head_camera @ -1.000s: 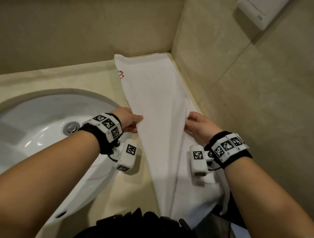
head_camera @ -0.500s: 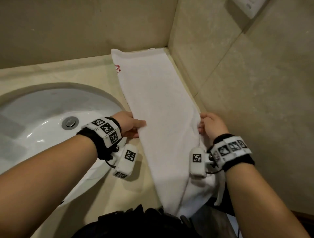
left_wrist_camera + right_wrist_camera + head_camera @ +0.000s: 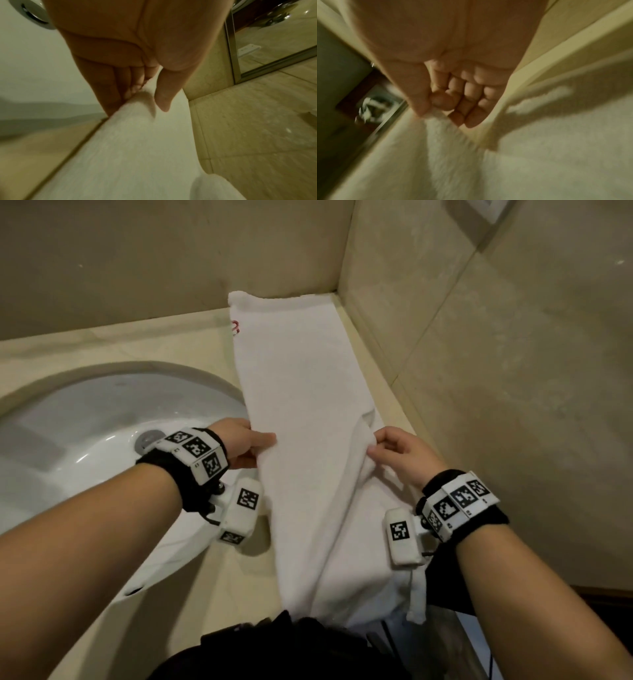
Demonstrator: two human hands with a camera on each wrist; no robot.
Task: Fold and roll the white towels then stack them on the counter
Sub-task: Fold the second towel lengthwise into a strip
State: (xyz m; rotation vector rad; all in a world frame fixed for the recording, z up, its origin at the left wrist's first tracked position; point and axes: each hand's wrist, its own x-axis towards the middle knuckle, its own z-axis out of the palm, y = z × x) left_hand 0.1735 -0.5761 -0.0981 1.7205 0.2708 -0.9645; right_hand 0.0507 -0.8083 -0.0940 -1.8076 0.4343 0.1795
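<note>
**What I can't make out**

My left hand (image 3: 241,445) hides the white towel (image 3: 308,440) edge it grips. The towel's near end drops behind dark clothing (image 3: 274,648). The right wrist view is motion-blurred; the sink (image 3: 85,440) runs off frame.

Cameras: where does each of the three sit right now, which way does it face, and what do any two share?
Head: on the head, looking down at the towel on the counter beside the sink; both forearms, left hand and right hand show.
Left wrist: under the wrist, looking along the palm; thumb and fingers pinch the towel's left edge.
Right wrist: under the wrist, blurred; fingers curled on bunched towel.
Shared: all three show the towel; head and left wrist both show the drain.
</note>
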